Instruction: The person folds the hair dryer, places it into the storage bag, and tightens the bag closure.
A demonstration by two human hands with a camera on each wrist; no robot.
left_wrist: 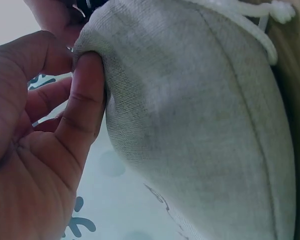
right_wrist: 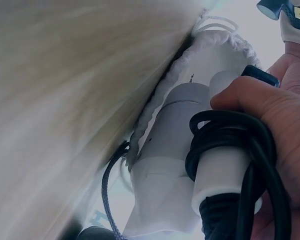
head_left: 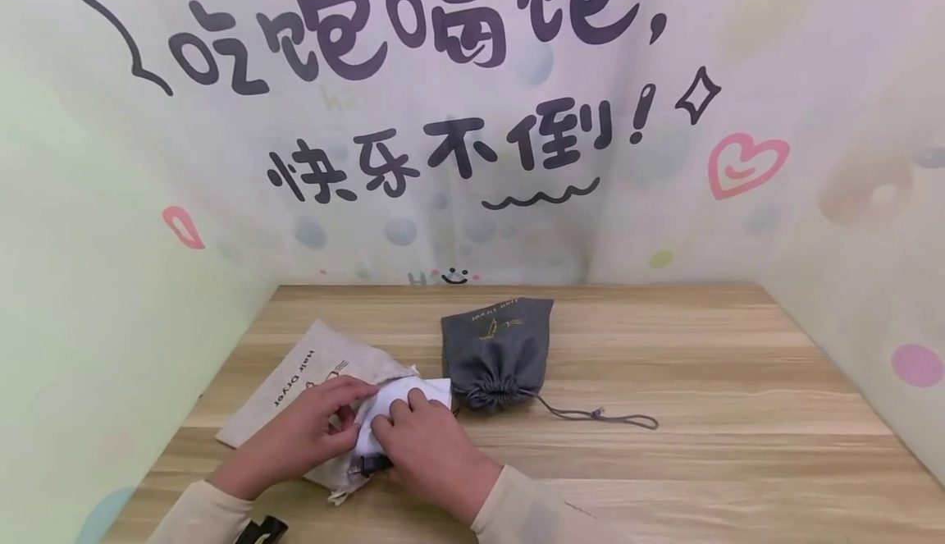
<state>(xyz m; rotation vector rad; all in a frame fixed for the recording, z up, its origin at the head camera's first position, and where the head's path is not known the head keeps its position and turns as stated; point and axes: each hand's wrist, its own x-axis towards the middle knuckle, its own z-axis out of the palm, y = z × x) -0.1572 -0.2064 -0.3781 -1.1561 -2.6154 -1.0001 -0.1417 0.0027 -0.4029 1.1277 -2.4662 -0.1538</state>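
A beige drawstring bag (head_left: 299, 368) printed "Hair Dryer" lies slanted on the left of the table. The left hand (head_left: 317, 425) pinches the rim of its mouth between thumb and fingers; in the left wrist view the cloth (left_wrist: 190, 120) bulges beside them. Partway inside the mouth is a white hair dryer (head_left: 391, 395), its outer end sticking out to the right. Gripping the dryer from the near side is the right hand (head_left: 435, 450). A black cord (right_wrist: 225, 135) is wound round the dryer's handle (right_wrist: 222, 172) under that hand. The bag hides the dryer's inner end.
Right beside the dryer lies a dark grey drawstring pouch (head_left: 496, 355), also printed "Hair Dryer". Its cord (head_left: 613, 418) trails to the right over the wooden table (head_left: 701, 462). A printed backdrop (head_left: 443, 232) stands along the table's back edge.
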